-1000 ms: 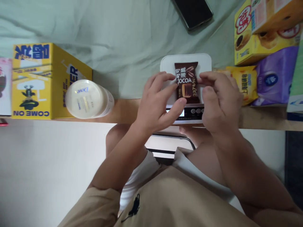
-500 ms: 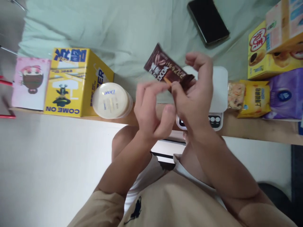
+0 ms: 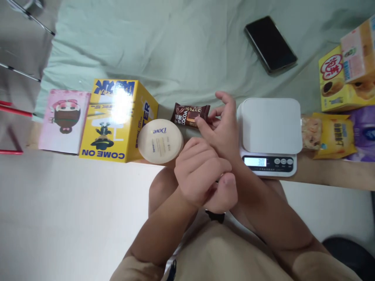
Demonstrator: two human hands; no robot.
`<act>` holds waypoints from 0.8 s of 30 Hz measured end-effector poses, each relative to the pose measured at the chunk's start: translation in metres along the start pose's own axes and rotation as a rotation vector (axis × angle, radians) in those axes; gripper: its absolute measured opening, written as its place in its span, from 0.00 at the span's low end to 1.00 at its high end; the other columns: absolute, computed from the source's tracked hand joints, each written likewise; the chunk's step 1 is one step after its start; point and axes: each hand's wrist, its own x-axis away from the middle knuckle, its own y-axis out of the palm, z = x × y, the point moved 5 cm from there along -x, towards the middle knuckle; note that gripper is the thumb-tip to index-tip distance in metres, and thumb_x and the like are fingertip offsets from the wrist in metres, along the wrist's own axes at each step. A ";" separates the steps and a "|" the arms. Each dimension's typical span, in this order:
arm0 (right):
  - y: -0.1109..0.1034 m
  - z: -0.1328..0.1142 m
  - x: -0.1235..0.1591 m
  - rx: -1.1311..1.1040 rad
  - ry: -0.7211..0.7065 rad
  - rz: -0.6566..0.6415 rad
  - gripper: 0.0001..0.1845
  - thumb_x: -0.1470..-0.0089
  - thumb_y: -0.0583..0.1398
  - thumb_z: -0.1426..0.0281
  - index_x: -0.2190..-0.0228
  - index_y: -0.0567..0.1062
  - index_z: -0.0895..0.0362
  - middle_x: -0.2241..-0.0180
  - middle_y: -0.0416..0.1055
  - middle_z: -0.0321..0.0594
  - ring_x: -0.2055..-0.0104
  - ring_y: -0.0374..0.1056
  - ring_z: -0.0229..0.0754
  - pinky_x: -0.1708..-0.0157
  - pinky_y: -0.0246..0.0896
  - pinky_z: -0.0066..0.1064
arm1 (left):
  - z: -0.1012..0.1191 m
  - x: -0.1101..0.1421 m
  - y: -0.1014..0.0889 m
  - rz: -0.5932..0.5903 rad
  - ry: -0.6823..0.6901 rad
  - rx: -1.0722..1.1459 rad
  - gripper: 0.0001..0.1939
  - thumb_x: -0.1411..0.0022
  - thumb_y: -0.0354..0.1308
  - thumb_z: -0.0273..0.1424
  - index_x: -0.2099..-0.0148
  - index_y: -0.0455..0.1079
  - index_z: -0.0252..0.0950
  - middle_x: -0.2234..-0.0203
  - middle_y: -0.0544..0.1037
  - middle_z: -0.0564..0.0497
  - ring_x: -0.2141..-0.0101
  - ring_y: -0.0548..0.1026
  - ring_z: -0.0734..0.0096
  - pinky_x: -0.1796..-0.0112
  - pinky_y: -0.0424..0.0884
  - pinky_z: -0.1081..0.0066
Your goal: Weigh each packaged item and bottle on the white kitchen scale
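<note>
A small dark brown cocoa snack packet lies at the table's near side, just behind the round Dove tub. My right hand pinches the packet's right end between thumb and fingers, one finger lifted away. Nearer to me, my left hand is closed in front of the right wrist; anything inside its curled fingers is hidden. To the right of my right hand stands a white kitchen scale with a bare platform and a lit display.
Left of the tub stand a yellow box and a pink-and-white box. A black phone lies on the green cloth. Right of the scale are a yellow snack bag, a purple pack and a yellow carton.
My right hand has lowered the packet from above the cloth to beside the tub and turned it nearly level. My left hand has left the packet, closed and come nearer my body. The view has shifted.
</note>
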 end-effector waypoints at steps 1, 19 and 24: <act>0.003 -0.002 0.001 -0.007 0.000 -0.017 0.31 0.36 0.61 0.60 0.36 0.56 0.46 0.53 0.73 0.41 0.59 0.76 0.41 0.56 0.80 0.41 | -0.001 0.000 -0.001 0.014 -0.010 0.007 0.11 0.32 0.51 0.29 0.70 0.62 0.38 0.84 0.63 0.57 0.82 0.61 0.74 0.76 0.59 0.65; -0.106 -0.032 0.028 0.002 -0.278 0.165 0.14 0.32 0.54 0.60 0.47 0.69 0.45 0.55 0.77 0.41 0.49 0.78 0.47 0.50 0.78 0.44 | -0.007 0.006 0.057 -0.016 -0.015 0.061 0.17 0.26 0.51 0.35 0.71 0.61 0.40 0.85 0.65 0.59 0.81 0.62 0.75 0.74 0.60 0.66; -0.183 -0.004 0.042 0.230 -0.352 0.286 0.15 0.37 0.58 0.64 0.48 0.72 0.44 0.58 0.75 0.39 0.56 0.78 0.46 0.55 0.77 0.43 | 0.009 0.004 0.095 -0.220 -0.025 0.075 0.16 0.28 0.51 0.33 0.72 0.62 0.40 0.84 0.69 0.58 0.80 0.66 0.75 0.72 0.64 0.67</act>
